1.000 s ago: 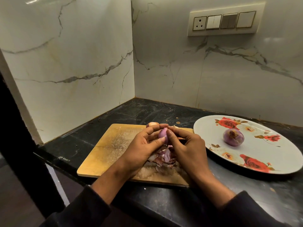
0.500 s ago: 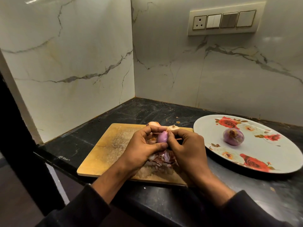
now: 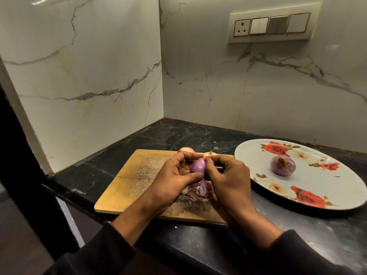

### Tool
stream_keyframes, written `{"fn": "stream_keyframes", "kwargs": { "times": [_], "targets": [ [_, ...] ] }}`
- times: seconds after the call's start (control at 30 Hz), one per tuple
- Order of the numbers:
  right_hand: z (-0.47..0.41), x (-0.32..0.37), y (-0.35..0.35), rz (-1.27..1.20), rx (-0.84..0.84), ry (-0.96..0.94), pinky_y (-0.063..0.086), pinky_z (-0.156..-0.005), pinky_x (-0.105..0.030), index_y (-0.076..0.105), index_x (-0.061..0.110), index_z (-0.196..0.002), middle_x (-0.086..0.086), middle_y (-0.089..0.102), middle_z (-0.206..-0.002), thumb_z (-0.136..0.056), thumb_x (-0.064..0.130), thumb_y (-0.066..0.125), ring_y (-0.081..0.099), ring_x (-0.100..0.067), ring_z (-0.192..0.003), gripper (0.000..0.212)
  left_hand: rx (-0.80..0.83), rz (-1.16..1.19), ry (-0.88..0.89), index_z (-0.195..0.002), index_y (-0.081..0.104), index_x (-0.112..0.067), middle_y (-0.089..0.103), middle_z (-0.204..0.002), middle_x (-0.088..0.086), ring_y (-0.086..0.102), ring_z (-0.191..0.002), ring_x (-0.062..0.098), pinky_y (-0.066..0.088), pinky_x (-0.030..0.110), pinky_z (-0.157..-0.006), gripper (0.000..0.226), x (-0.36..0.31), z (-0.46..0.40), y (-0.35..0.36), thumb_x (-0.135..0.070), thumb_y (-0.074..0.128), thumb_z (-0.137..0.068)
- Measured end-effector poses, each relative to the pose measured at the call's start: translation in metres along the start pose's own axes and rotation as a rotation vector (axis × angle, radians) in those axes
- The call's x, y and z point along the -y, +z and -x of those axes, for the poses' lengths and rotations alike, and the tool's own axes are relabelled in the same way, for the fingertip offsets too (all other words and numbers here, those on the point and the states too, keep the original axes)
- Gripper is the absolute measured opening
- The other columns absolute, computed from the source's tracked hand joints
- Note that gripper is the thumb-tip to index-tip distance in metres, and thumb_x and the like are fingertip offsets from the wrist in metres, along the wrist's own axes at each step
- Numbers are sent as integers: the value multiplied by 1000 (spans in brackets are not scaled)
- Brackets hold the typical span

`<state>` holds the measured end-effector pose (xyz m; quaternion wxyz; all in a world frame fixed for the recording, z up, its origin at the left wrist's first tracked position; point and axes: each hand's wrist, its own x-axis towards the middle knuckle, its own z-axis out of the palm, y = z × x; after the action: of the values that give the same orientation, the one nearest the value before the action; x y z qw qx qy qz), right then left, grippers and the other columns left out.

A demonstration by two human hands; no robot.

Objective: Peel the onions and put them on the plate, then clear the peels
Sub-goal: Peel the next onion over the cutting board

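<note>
Above the wooden cutting board (image 3: 127, 175), my left hand (image 3: 172, 175) grips a small purple onion (image 3: 198, 165) between thumb and fingers. My right hand (image 3: 228, 175) pinches the onion's right side with curled fingertips. A heap of purple peels (image 3: 200, 191) lies on the board just under the hands. One peeled onion (image 3: 282, 166) sits near the middle of the white rose-patterned plate (image 3: 337, 187) on the right. Two unpeeled onions (image 3: 185, 149) peek out behind my hands at the board's far edge, mostly hidden.
The board and plate rest on a black stone counter (image 3: 178, 133) in a corner of white marble walls. A switch panel (image 3: 272, 24) is on the back wall. The counter's front edge runs diagonally at lower left, with a dark drop beyond it.
The onion has risen slightly and turned between my fingers, showing more of its smooth purple side. Both hands stay over the board.
</note>
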<state>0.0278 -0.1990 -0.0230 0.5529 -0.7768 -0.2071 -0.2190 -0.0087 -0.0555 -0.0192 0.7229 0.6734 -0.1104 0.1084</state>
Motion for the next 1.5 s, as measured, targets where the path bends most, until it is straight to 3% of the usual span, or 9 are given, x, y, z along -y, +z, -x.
{"fn": "stream_keyframes", "kwargs": {
  "times": [0.23, 0.43, 0.7, 0.83, 0.97, 1.23, 1.3, 1.37, 1.5],
  "targets": [
    [-1, -3, 1, -6, -23, 28, 46, -63, -4, 78, 19, -100, 26, 63, -77, -95, 18, 69, 63, 10, -81, 11, 6, -20, 2, -115, 65, -12, 67, -119, 2, 70, -107, 16, 59, 29, -86, 41, -2, 1, 0, 14, 67, -83],
    [-1, 0, 0, -7, -25, 39, 45, -62, -5, 69, 32, -92, 24, 62, -74, -97, 18, 66, 62, 9, -75, 16, 14, -32, 21, -115, 65, -13, 68, -117, -2, 69, -110, 14, 58, 27, -87, 42, 0, 1, 0, 15, 67, -83],
    [-4, -8, 1, 8, -64, 62, 44, -64, -4, 74, 22, -100, 21, 64, -79, -98, 18, 65, 62, 6, -78, 11, 45, 11, -37, -130, 60, -11, 64, -131, 6, 65, -119, 19, 56, 38, -97, 43, 4, -2, -2, 7, 62, -91],
    [-4, -5, 3, 8, -76, 34, 45, -63, -5, 73, 23, -99, 24, 62, -79, -97, 17, 66, 62, 9, -75, 10, 38, 66, -72, -132, 58, -13, 71, -121, 3, 68, -114, 18, 57, 32, -94, 42, 2, -2, 1, 3, 62, -93],
    [-1, -3, 4, -4, -74, 34, 43, -62, -2, 69, 28, -96, 25, 61, -78, -97, 16, 66, 63, 10, -75, 12, 15, 33, -56, -130, 59, -9, 71, -120, 9, 69, -113, 22, 57, 35, -96, 42, 4, -5, 1, 5, 64, -91],
    [-7, -16, 3, -67, -89, 143, 57, -76, -26, 76, 18, -103, 10, 72, -89, -97, 20, 65, 68, -4, -85, 13, -51, 76, -42, -123, 66, -19, 71, -115, 0, 69, -110, 19, 58, 30, -86, 36, 8, -6, -2, 2, 56, -96],
    [-6, -16, 3, -68, -80, 142, 56, -74, -23, 76, 19, -101, 12, 72, -87, -97, 20, 64, 68, -2, -83, 12, -66, 88, -44, -124, 66, -21, 70, -118, 2, 70, -108, 19, 58, 30, -83, 35, 9, -7, -3, -1, 54, -98],
    [-4, -12, 3, -44, -73, 114, 53, -69, -16, 74, 23, -98, 15, 70, -84, -97, 19, 65, 67, 0, -80, 10, -70, 107, -44, -127, 65, -19, 69, -122, 5, 68, -113, 23, 57, 38, -91, 34, 9, -7, -3, -6, 57, -96],
    [-4, -12, 4, -77, -66, 134, 57, -71, -23, 73, 20, -98, 12, 70, -84, -98, 18, 63, 67, -3, -80, 11, -83, 106, -28, -125, 63, -14, 71, -119, 7, 68, -114, 24, 57, 39, -96, 42, 8, -7, -3, -5, 68, -85]
  ]
}}
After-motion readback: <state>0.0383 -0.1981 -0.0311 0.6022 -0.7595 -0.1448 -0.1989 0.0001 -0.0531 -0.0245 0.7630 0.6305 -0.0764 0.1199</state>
